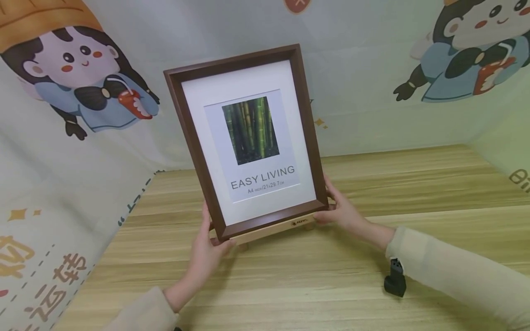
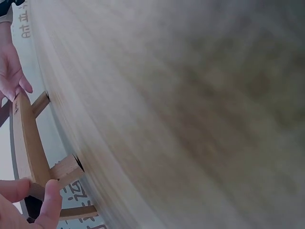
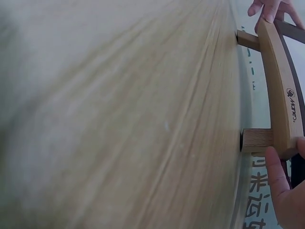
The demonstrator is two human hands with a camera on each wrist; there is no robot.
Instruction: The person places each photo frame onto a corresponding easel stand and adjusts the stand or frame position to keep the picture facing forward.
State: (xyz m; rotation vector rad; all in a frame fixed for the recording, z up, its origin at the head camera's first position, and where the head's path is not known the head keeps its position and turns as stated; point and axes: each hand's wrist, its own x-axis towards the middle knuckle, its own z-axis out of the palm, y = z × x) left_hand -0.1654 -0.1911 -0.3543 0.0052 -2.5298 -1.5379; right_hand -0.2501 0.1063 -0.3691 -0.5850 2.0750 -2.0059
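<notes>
A dark brown picture frame (image 1: 310, 138) stands on the front ledge of a small wooden easel (image 1: 269, 230), leaning back. Inside its white mat is a bamboo print lettered "EASY LIVING". At the ledge's left end, my left hand (image 1: 207, 248) grips the easel between thumb and fingers. My right hand (image 1: 341, 211) holds the opposite end the same way, close to the frame's lower corner. In the left wrist view the ledge (image 2: 28, 138) shows edge-on, its short legs reaching the tabletop. A small dark logo marks the ledge (image 3: 281, 90) in the right wrist view.
A wood-grain table (image 1: 310, 285) lies under the easel. Behind it hangs a pale cloth backdrop (image 1: 248, 27) printed with cartoon figures, with lettering along the left side. A black wrist device (image 1: 395, 280) hangs below the right sleeve (image 1: 451, 271).
</notes>
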